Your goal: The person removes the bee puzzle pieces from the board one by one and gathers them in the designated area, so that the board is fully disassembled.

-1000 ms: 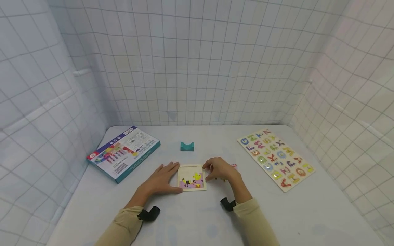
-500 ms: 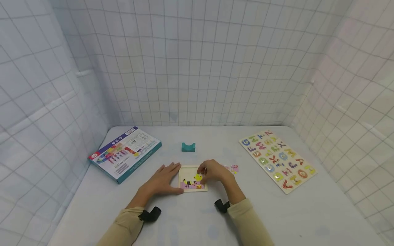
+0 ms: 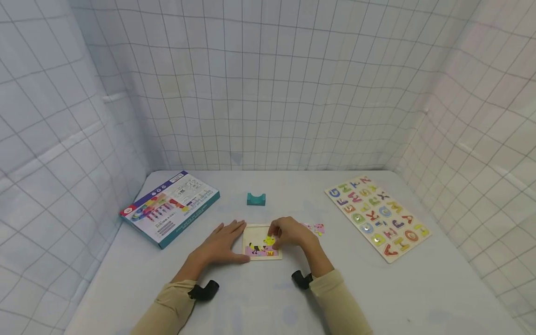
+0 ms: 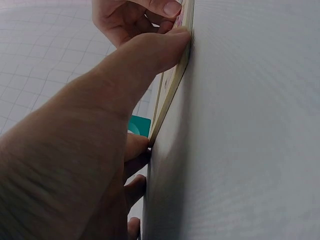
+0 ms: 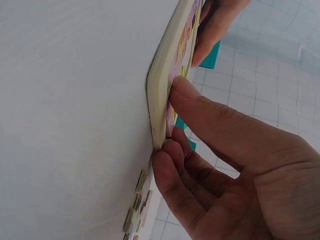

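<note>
A small square wooden puzzle tray (image 3: 255, 231) lies on the table in the head view, its lower part filled with pink and yellow pieces. My left hand (image 3: 221, 246) lies along its left side with spread fingers, the thumb touching the near corner and a finger the far corner. Over the tray's right side, my right hand (image 3: 291, 232) curls its thumb and fingers around a puzzle piece (image 5: 171, 116). In the right wrist view that piece sits at the tray's rim, partly covered by the thumb. Pink loose puzzle pieces (image 3: 319, 228) lie just right of the hand.
A teal notched block (image 3: 256, 201) stands behind the tray. At left lies a flat toy box (image 3: 169, 209); an alphabet board (image 3: 377, 218) lies at right. Grid-patterned cloth walls (image 3: 259, 93) surround the white table.
My right hand has moved left from the tray's right edge to over its right part, then stays nearly still. More loose pieces show behind it. My left hand keeps its place.
</note>
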`<state>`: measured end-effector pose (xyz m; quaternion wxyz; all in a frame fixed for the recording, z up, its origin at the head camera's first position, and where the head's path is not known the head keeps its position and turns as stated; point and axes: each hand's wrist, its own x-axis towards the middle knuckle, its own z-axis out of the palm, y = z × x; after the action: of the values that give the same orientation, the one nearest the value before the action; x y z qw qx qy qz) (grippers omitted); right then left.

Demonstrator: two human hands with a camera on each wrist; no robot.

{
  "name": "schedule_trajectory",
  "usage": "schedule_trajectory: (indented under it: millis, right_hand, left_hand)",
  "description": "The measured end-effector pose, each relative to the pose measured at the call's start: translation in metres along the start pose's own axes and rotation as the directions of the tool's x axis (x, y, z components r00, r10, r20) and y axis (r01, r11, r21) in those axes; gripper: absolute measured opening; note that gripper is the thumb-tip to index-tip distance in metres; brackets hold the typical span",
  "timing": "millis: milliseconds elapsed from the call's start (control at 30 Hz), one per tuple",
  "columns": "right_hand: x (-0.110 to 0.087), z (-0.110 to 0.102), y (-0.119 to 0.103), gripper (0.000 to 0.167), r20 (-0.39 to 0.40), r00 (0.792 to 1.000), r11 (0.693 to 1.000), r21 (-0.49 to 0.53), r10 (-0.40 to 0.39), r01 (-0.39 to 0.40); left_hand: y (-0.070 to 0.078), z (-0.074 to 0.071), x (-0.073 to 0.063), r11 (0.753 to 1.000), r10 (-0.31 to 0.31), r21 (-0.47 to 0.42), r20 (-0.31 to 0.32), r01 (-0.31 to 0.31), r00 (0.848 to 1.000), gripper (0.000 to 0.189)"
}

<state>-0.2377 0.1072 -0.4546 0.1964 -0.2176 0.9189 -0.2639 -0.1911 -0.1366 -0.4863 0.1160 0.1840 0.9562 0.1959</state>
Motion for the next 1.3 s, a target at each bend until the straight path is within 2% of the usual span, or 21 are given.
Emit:
schedule_trajectory:
  millis: [300,567,967,1300]
  right_hand:
    - [-0.002,-0.001,-0.003,0.026,-0.010,1.000,0.999,-0.031,-0.024,0.024]
    - [-0.001,-0.005,-0.010,0.023,0.009,1.000,0.998,-0.059,0.000,0.000]
    - [-0.001,-0.003,-0.005,0.022,-0.006,1.000,1.000,-0.020,0.008,-0.008]
    - [-0.008,-0.012,0.003,0.022,-0.029,0.999,0.998,-0.053,-0.016,0.014]
  left_hand:
    - [-0.002,0.001,0.001,1.000,0.013,0.010,0.002,-0.013,1.000,0.107]
    - [-0.003,0.002,0.004,1.000,0.020,-0.003,-0.009,-0.020,1.000,0.106]
    - [-0.002,0.001,0.002,1.000,0.016,-0.004,0.007,-0.016,1.000,0.106]
    - [-0.003,0.002,0.004,1.000,0.014,0.003,0.006,-0.015,1.000,0.106]
